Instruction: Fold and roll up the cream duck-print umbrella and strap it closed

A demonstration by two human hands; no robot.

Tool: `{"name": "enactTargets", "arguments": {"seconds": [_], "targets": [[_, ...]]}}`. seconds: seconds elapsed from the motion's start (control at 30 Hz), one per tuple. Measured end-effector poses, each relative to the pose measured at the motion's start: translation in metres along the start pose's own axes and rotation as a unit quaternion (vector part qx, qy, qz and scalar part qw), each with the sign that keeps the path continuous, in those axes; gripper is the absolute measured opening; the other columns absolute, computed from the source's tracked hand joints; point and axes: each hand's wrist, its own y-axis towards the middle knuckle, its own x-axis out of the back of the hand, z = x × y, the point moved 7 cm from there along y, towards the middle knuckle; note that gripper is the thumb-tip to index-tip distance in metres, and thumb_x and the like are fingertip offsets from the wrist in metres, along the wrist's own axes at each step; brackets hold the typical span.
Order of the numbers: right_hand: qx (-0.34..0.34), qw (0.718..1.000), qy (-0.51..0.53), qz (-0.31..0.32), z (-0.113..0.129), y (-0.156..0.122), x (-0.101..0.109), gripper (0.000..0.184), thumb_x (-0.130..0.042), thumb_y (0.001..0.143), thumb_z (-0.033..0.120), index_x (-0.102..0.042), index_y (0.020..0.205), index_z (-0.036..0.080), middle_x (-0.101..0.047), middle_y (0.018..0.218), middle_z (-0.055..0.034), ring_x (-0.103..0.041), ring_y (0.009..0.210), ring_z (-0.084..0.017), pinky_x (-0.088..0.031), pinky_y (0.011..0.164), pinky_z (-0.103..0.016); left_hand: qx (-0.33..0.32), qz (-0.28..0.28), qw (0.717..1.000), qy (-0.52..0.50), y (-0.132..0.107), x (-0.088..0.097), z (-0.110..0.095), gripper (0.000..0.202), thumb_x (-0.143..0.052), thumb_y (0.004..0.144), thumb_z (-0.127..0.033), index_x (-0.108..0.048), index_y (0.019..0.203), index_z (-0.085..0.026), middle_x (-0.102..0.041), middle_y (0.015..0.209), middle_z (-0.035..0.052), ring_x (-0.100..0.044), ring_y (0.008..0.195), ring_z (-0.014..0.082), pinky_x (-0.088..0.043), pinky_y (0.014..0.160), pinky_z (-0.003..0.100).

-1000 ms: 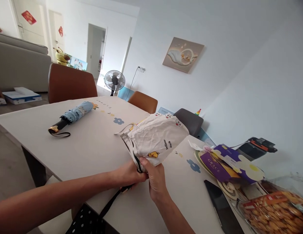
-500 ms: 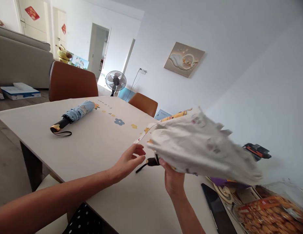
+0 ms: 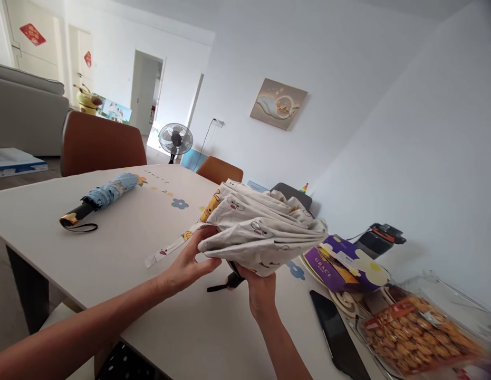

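Observation:
I hold a folding white umbrella [image 3: 265,229] with small cartoon prints just above the white table [image 3: 150,253]. My right hand [image 3: 261,293] is closed round its black handle from below. My left hand [image 3: 188,261] pinches the near edge of the loose cloth, beside the printed closing strap [image 3: 172,245] that hangs down to the tabletop. The umbrella's folds fan out to the right, away from me.
A folded light-blue umbrella [image 3: 98,198] lies at the table's far left. To the right are a purple box [image 3: 340,261] on a plate, a black phone [image 3: 336,332] and a clear tub of snacks [image 3: 419,332]. Brown chairs [image 3: 100,145] stand behind the table.
My right hand swung the white umbrella out to the right and shook its folds loose. My left hand let go, then took hold of the cloth's edge again.

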Motion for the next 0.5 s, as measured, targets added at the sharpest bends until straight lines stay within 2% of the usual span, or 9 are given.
{"name": "enactTargets", "arguments": {"seconds": [0.1,0.2,0.27,0.33,0.4,0.43,0.47,0.5], "targets": [[0.013,1.000,-0.006,-0.014,-0.003,0.005,0.006,0.028,-0.072,0.050,0.022,-0.066,0.077,0.019,-0.069,0.074,0.0006,-0.060,0.074,-0.024,-0.047,0.061,-0.034,0.010,0.014,1.000,-0.018,0.006,-0.007,-0.004,0.047,-0.062,0.075,-0.030,-0.046,0.118,-0.022,-0.049,0.124,0.0078,-0.048,0.111,0.0226,-0.042,0.089,0.031],[0.032,0.998,-0.043,-0.023,-0.007,0.011,0.010,0.021,-0.069,0.054,0.022,-0.063,0.073,0.018,-0.066,0.068,0.0013,-0.058,0.067,-0.021,-0.044,0.057,-0.030,0.041,-0.016,0.999,-0.022,0.014,-0.007,-0.005,0.046,-0.062,0.075,-0.035,-0.046,0.116,-0.020,-0.053,0.117,0.0080,-0.052,0.105,0.0224,-0.043,0.085,0.031],[0.045,0.997,-0.058,-0.033,-0.007,0.013,0.010,0.019,-0.067,0.058,0.023,-0.061,0.075,0.018,-0.064,0.068,0.0008,-0.056,0.064,-0.019,-0.043,0.054,-0.029,0.075,-0.079,0.994,-0.005,0.014,0.002,-0.005,0.045,-0.060,0.076,-0.037,-0.046,0.115,-0.020,-0.055,0.114,0.0082,-0.052,0.104,0.0225,-0.042,0.085,0.032],[0.048,0.996,-0.063,-0.036,-0.007,0.010,0.009,0.024,-0.066,0.061,0.027,-0.060,0.083,0.019,-0.064,0.072,-0.0004,-0.055,0.064,-0.019,-0.043,0.053,-0.028,0.072,-0.172,0.981,0.052,0.006,0.015,-0.012,0.042,-0.057,0.077,-0.037,-0.044,0.114,-0.021,-0.052,0.116,0.0085,-0.050,0.106,0.0222,-0.041,0.087,0.034],[0.045,0.996,-0.068,-0.043,-0.006,0.006,0.008,0.033,-0.066,0.061,0.030,-0.058,0.092,0.021,-0.066,0.077,-0.0021,-0.056,0.064,-0.020,-0.043,0.052,-0.029,-0.003,-0.261,0.955,0.144,-0.011,0.021,-0.033,0.040,-0.055,0.079,-0.032,-0.041,0.115,-0.023,-0.047,0.121,0.0085,-0.047,0.110,0.0221,-0.038,0.092,0.035],[0.047,0.995,-0.074,-0.051,-0.006,0.004,0.008,0.038,-0.066,0.061,0.031,-0.057,0.097,0.021,-0.067,0.079,-0.0028,-0.057,0.065,-0.021,-0.043,0.053,-0.030,-0.064,-0.281,0.938,0.192,-0.020,0.016,-0.046,0.040,-0.055,0.079,-0.029,-0.040,0.115,-0.024,-0.045,0.123,0.0085,-0.044,0.114,0.0224,-0.036,0.095,0.037],[0.053,0.994,-0.081,-0.057,-0.004,0.003,0.009,0.041,-0.065,0.062,0.031,-0.055,0.101,0.022,-0.067,0.082,-0.0036,-0.059,0.067,-0.021,-0.044,0.055,-0.030,-0.129,-0.278,0.923,0.233,-0.028,0.005,-0.058,0.041,-0.055,0.078,-0.026,-0.039,0.116,-0.024,-0.043,0.124,0.0089,-0.042,0.117,0.0231,-0.033,0.099,0.038],[0.064,0.993,-0.086,-0.059,-0.002,0.001,0.008,0.044,-0.065,0.062,0.031,-0.054,0.104,0.022,-0.067,0.084,-0.0043,-0.060,0.070,-0.022,-0.044,0.057,-0.030,-0.184,-0.243,0.916,0.259,-0.034,-0.012,-0.066,0.043,-0.057,0.077,-0.023,-0.040,0.116,-0.024,-0.044,0.125,0.0094,-0.039,0.120,0.0242,-0.030,0.102,0.039]]}}
